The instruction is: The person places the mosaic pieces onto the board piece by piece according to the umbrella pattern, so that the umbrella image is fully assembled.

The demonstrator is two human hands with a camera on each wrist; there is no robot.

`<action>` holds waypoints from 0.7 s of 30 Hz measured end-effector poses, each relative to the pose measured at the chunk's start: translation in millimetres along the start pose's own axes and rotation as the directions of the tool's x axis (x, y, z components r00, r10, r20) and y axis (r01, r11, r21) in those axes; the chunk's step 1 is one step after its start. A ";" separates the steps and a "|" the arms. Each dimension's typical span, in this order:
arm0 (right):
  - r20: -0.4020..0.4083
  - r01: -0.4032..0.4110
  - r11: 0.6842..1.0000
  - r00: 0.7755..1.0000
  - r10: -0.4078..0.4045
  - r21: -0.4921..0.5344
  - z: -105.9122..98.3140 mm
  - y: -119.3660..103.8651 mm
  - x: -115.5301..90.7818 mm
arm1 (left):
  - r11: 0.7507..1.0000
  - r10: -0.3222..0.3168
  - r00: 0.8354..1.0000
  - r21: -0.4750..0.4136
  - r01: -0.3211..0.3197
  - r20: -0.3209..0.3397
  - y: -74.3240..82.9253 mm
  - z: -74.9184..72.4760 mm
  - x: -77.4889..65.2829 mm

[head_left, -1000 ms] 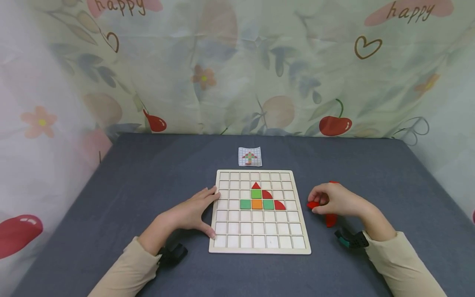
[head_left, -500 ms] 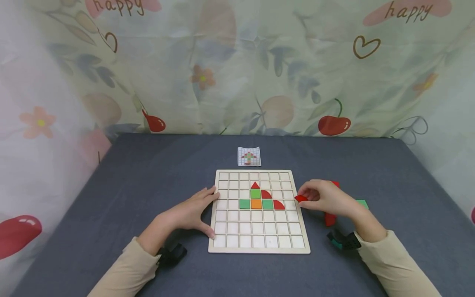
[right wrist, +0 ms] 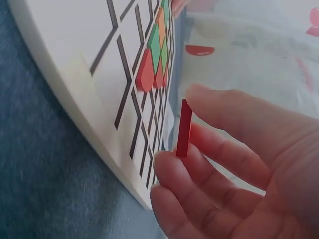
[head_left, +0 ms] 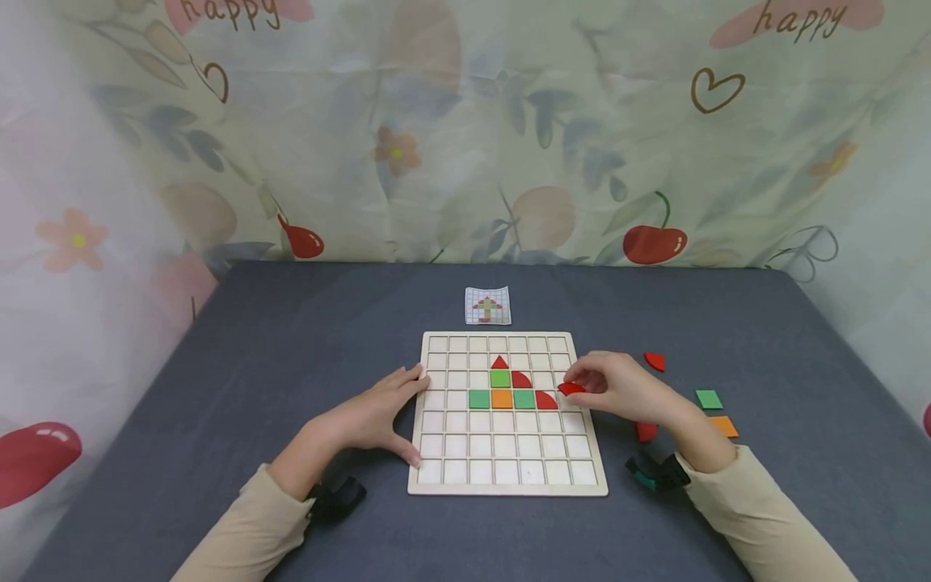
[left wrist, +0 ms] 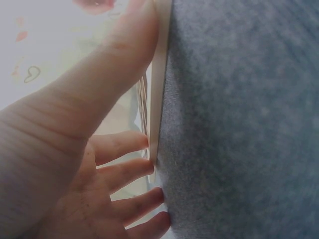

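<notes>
"So, which step are you on?"
"Placing, seemingly: your right hand (head_left: 618, 386) pinches a thin, smooth red piece (head_left: 570, 389) over the pale wooden board's (head_left: 505, 445) right side."
"Next?"
"Probably lining it up, then lowering it flat. Your left hand (head_left: 374, 416), fingers spread, touches the board's edge; matte blue-grey cloth (head_left: 327, 331) beneath."

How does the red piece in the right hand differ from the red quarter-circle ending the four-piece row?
The held red piece is pinched by the right hand; the red quarter-circle lies flat in a cell of the board. In the head view, the held red piece is partly covered; the red quarter-circle shows its full outline. Both are red.
</notes>
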State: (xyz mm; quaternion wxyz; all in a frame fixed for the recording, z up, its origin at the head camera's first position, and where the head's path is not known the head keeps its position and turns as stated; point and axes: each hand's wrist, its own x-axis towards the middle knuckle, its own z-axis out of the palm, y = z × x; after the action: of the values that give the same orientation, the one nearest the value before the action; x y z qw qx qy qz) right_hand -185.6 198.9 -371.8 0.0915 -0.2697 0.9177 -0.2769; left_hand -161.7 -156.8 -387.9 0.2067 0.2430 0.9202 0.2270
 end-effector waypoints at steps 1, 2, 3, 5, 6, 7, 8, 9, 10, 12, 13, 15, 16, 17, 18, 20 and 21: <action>-0.001 0.000 1.000 1.000 0.000 0.002 0.7 -0.7 0.9 | 1.000 -0.001 1.000 0.001 0.001 -0.001 0.0 0.0 0.0; -0.001 0.002 1.000 1.000 -0.002 0.005 1.3 -1.3 1.6 | 1.000 -0.001 1.000 0.002 0.001 -0.001 0.1 0.0 0.0; -0.003 0.004 1.000 1.000 -0.004 0.006 1.9 -1.9 2.4 | 1.000 -0.002 1.000 0.001 0.002 -0.001 0.2 -0.1 0.0; -0.004 0.006 1.000 1.000 -0.006 0.007 3.0 -3.6 4.0 | 1.000 -0.003 1.000 0.000 0.003 0.000 0.3 -0.2 0.0; -0.004 0.007 1.000 1.000 -0.007 0.006 3.4 -4.7 4.8 | 1.000 -0.003 1.000 -0.001 0.003 -0.001 0.3 -0.3 0.0; -0.005 0.009 1.000 1.000 -0.009 0.007 3.8 -5.7 5.5 | 1.000 -0.003 1.000 -0.002 0.003 -0.001 0.3 -0.3 0.1; -0.004 0.008 1.000 1.000 -0.008 0.010 4.1 -6.9 6.2 | 1.000 -0.003 1.000 -0.004 0.003 0.000 0.2 -0.3 0.1; -0.002 0.009 1.000 1.000 -0.009 0.013 4.5 -8.1 6.9 | 1.000 -0.002 1.000 -0.005 0.002 0.001 0.1 -0.3 0.1; -0.001 0.007 1.000 1.000 -0.007 0.017 4.9 -9.2 7.6 | 1.000 -0.002 1.000 -0.006 0.002 0.002 0.0 -0.2 0.1; -0.002 0.009 1.000 1.000 -0.009 0.019 5.8 -11.5 9.0 | 1.000 0.001 1.000 -0.007 -0.001 0.002 -0.2 -0.2 0.1; -0.005 0.007 1.000 1.000 -0.007 0.022 6.3 -12.6 9.8 | 1.000 0.001 1.000 -0.008 -0.001 0.002 -0.3 -0.1 0.1; -0.012 0.010 1.000 1.000 -0.010 0.025 7.6 -14.9 11.8 | 1.000 0.003 1.000 -0.009 -0.003 0.002 -0.5 -0.1 0.2; -0.015 0.009 1.000 1.000 -0.008 0.027 8.4 -15.8 13.0 | 1.000 0.002 1.000 -0.009 -0.002 0.003 -0.6 -0.1 0.3; -0.017 0.012 1.000 1.000 -0.012 0.028 9.0 -17.0 14.2 | 1.000 0.002 1.000 -0.008 -0.001 0.003 -0.6 -0.1 0.4; -0.019 0.015 0.999 1.000 -0.015 0.031 9.5 -18.1 15.4 | 1.000 0.000 1.000 -0.008 0.000 0.003 -0.6 -0.1 0.5; -0.020 0.021 0.999 1.000 -0.021 0.031 10.8 -20.2 17.9 | 1.000 -0.002 1.000 -0.007 0.002 0.005 -0.6 0.0 0.7; -0.019 0.024 0.999 1.000 -0.023 0.030 11.4 -21.1 19.1 | 1.000 -0.003 1.000 -0.007 0.003 0.005 -0.7 0.1 0.8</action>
State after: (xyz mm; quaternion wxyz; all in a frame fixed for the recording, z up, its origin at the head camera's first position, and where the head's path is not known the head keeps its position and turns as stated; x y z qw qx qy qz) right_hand -188.6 168.5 -369.8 0.0836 -0.2764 0.9111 -0.2943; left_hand -162.4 -156.8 -388.6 0.2103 0.2416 0.9192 0.2291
